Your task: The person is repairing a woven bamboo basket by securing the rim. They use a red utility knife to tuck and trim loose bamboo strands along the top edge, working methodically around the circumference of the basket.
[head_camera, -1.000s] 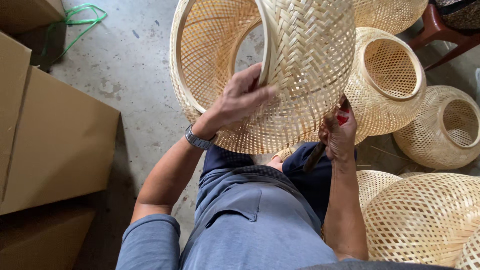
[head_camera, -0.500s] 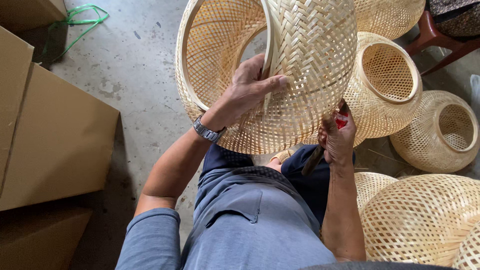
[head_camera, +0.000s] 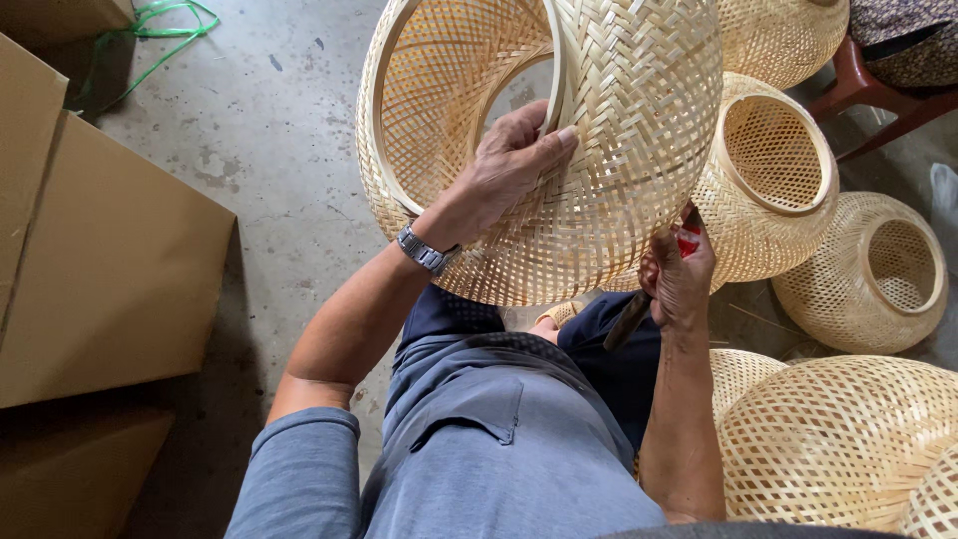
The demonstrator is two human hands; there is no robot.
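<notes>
Above the lap, left hand (head_camera: pixel 509 165) grips a woven bamboo shade (head_camera: pixel 599 130) (pale, open-ended); right hand (head_camera: pixel 679 274) clenches a tool (head_camera: pixel 627 321).

The top of the big woven bamboo shade (head_camera: pixel 599 150) runs off the upper edge, so its full shape cannot be seen. The right hand (head_camera: pixel 679 279) sits tucked under it, its fingertips hidden; what it grips shows only as a dark handle (head_camera: pixel 627 321) and a bit of red (head_camera: pixel 689 242), too little to name. The finished shades (head_camera: pixel 848 439) at lower right are cut by the edge, as are the cardboard boxes (head_camera: pixel 110 269) on the left.
</notes>
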